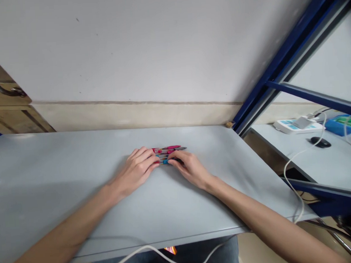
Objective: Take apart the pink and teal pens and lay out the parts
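Note:
Several pens (165,151) lie side by side on the grey table, with pink, red, dark and blue parts showing. My left hand (140,165) is curled over their left ends, its fingers close together. From the other side, my right hand (192,168) closes thumb and fingers around the right ends of the nearer pens, by a blue pen part (165,162). A pink pen tip (174,147) and a dark one (181,148) stick out beyond the right fingers. The hands cover much of the pens, so their exact number is hidden.
The grey table (76,165) meets a white wall (146,46). To the right, a blue frame (315,91) divides off another desk with a white device (300,124), a black mouse (320,141) and a blue tray (346,125). A white cable (286,172) loops past the table's right edge.

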A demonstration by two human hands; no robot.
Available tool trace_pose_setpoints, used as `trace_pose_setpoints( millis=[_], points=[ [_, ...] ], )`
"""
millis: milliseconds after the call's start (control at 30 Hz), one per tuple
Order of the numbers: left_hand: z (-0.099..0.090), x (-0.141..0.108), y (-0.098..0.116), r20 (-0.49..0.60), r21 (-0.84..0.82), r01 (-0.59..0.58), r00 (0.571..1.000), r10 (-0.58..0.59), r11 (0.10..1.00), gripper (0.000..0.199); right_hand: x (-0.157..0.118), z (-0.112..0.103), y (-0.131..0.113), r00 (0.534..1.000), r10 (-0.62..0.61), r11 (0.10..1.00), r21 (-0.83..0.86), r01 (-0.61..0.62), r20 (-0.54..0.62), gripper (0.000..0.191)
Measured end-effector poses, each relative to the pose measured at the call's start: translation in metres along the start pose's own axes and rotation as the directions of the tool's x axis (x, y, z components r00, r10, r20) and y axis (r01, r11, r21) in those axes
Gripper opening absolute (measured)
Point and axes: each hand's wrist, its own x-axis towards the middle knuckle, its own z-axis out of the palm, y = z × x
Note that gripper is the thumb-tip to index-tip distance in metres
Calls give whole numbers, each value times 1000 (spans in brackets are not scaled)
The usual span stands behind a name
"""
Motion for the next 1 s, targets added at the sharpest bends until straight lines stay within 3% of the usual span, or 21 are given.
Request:
trace_pose_setpoints(
  millis=[133, 367, 500, 700, 833, 1000],
  points=[
    [0, -1, 2, 12, -6, 54, 998, -54, 999, 21, 0, 3, -2, 999, 23, 999, 30, -24, 27, 29],
    [2, -4, 1, 56, -61, 158, 986, -154, 986, 26, 0, 6, -5, 993, -12, 995, 96, 23, -116, 9],
    [2, -5, -3, 79, -68, 182, 981, -177, 981, 27, 1, 5, -7, 996, -11, 995, 96, 20, -86, 13],
    [6, -6, -6, 104, -36, 163, 982, -158, 986, 26, 4, 7, -7, 999, -49, 998, -24, 49, 14, 27],
    [5, -7, -5, 69, -63, 182, 982, -178, 981, 26, 10, 1, -13, 991, -127, 984, -132, 121, -36, 14],
    [2, -6, -3, 43, -70, 205, 978, -202, 976, 25, 29, -12, -21, 955, -197, 890, -368, 270, 223, 28]
  ],
)
